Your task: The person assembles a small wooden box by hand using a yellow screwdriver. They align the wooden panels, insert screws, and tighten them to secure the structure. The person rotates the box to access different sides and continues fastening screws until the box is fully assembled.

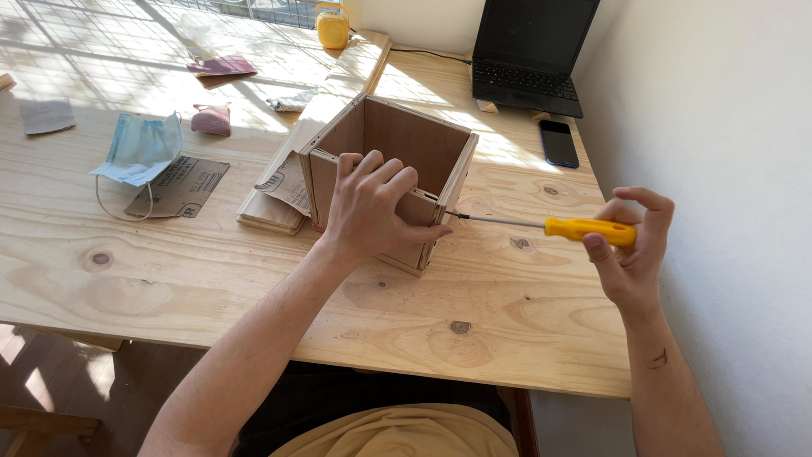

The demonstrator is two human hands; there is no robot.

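Wooden box (397, 161), one, gripped by left hand (372, 207); right hand (630, 250) fingers pinch one yellow screwdriver (584, 228).

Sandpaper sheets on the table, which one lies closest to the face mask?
The brown sandpaper sheet partly under the face mask; the grey sheet and dark red sheet lie apart.

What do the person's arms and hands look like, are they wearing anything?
Both arms are bare, with no sleeves showing, no gloves, no watch or rings. The left hand and right hand are uncovered. The right forearm has a small reddish scratch.
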